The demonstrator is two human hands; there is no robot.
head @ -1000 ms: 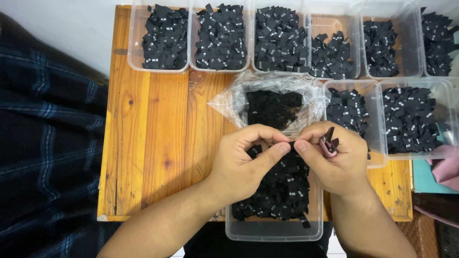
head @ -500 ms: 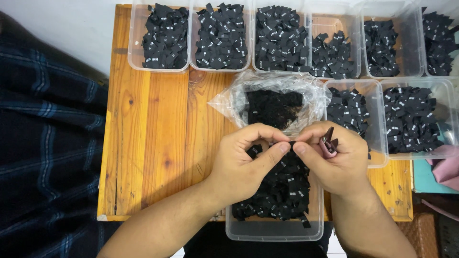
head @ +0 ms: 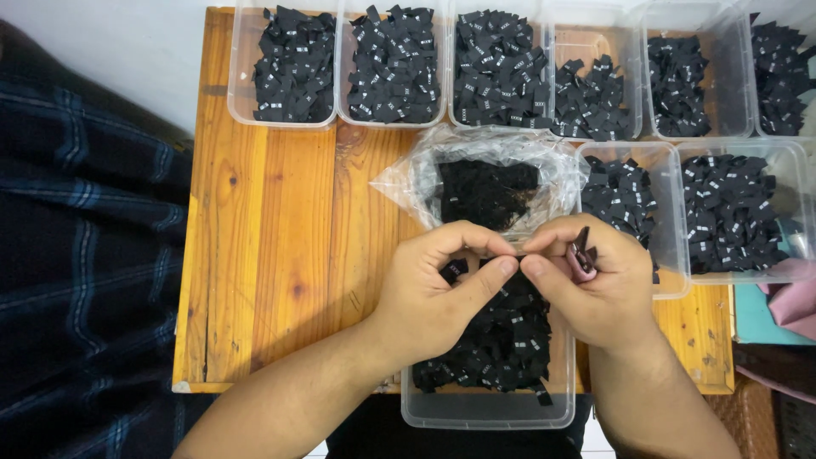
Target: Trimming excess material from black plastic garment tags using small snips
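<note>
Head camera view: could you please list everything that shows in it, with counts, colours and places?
Wooden table: one, orange-brown, centre.
Clear plastic tubs: nine, holding black fabric tags; six along the far edge, two at right, one near.
Near tub: under the hands.
Plastic bag: one, clear, black tags inside, mid-table.
Plaid cloth: dark blue, left.
Pink cloth: right edge.
Small clippers: dark and pink, in right hand.
Left hand: fingertips meeting the right's.
Right hand: beside it.
</note>
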